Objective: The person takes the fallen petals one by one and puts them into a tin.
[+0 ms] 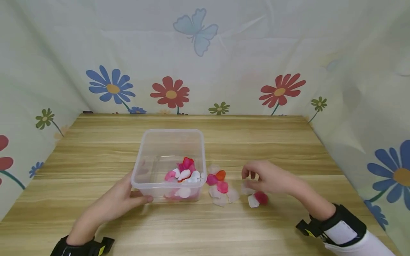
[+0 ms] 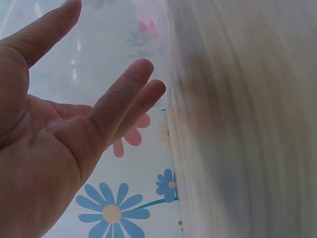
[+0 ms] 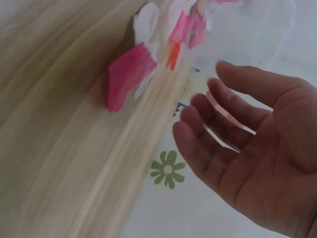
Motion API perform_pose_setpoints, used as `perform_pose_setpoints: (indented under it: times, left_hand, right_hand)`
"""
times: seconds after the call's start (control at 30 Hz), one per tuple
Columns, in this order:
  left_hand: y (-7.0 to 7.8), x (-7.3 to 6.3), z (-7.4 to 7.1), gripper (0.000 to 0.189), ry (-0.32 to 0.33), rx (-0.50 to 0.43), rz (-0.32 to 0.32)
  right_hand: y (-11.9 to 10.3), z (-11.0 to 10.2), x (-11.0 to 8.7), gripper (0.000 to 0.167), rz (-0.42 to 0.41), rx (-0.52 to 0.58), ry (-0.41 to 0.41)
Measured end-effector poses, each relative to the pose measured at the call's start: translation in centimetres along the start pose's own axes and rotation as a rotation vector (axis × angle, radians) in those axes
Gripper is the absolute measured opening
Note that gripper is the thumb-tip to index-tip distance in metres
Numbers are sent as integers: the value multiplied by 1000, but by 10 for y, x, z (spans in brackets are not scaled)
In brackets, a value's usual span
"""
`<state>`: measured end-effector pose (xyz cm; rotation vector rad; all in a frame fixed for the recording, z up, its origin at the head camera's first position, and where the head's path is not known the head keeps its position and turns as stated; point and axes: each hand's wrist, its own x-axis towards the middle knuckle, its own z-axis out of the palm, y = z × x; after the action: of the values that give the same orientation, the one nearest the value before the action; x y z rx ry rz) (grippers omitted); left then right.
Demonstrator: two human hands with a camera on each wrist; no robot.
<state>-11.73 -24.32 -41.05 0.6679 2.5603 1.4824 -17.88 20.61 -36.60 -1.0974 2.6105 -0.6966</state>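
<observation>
A clear plastic box (image 1: 153, 185) stands on the table with red, pink and white petals (image 1: 184, 174) in its right part. My left hand (image 1: 112, 202) rests at the box's front left corner, thumb along the front and fingers by the left wall. In the left wrist view, that hand's fingers are extended beside the see-through wall. To the right of the box, my right hand (image 1: 270, 177) hovers above a red petal (image 1: 261, 198) and a white petal (image 1: 253, 202). Its fingers are loosely bent, and the right wrist view shows nothing held.
Between the box and my right hand lie several loose petals, among them an orange one (image 1: 220, 175), a pink one (image 1: 222, 187) and pale ones (image 1: 232, 195). The wood-grain table (image 1: 198, 231) is bordered by a flower-printed cloth (image 1: 224, 71) at the back and sides.
</observation>
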Motion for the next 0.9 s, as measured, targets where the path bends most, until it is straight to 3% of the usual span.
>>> perform_pose_setpoints:
  times: [0.13, 0.47, 0.9]
  left_hand:
    - [0, 1, 1, 100, -1, -6, -11]
    - [0, 0, 1, 101, -2, 8, -25]
    - [0, 1, 1, 102, 0, 7, -36]
  right_hand:
    - [6, -1, -12, 19, 43, -1, -84]
    - [11, 7, -25, 34, 79, -27, -142]
    - [21, 17, -28, 32, 78, 8, -99]
